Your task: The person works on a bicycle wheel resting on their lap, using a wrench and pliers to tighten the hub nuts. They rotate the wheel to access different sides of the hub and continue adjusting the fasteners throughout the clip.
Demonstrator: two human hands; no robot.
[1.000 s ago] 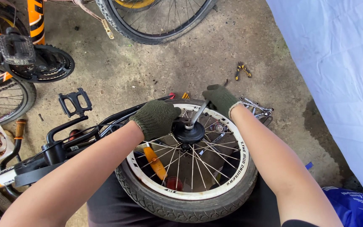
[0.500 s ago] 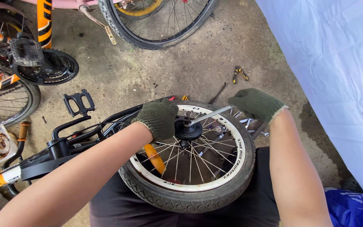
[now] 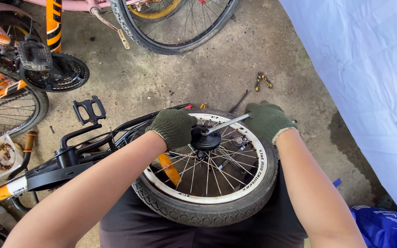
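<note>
Two knit-gloved hands: left (image 3: 174, 126) grips round black hub (image 3: 205, 139); right (image 3: 267, 120) clasps slim steel wrench (image 3: 228, 123).

Both hands wear matt, knitted green cloth gloves: left hand (image 3: 174, 127), right hand (image 3: 266, 120). The wrench (image 3: 228, 123) is shiny bare metal, and the hub (image 3: 205, 139) at the wheel's centre looks dull black. At six o'clock the tyre (image 3: 198, 212) is rough, knobbly black rubber around a glossy white rim (image 3: 249, 181) with thin bright metal spokes (image 3: 207, 174).

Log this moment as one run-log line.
left hand: steadying hub | right hand: gripping wrench on hub | wheel: flat on lap

Dark green knit gloves cover both grips (image 3: 175, 126); forearms bare, dark shorts.
</note>
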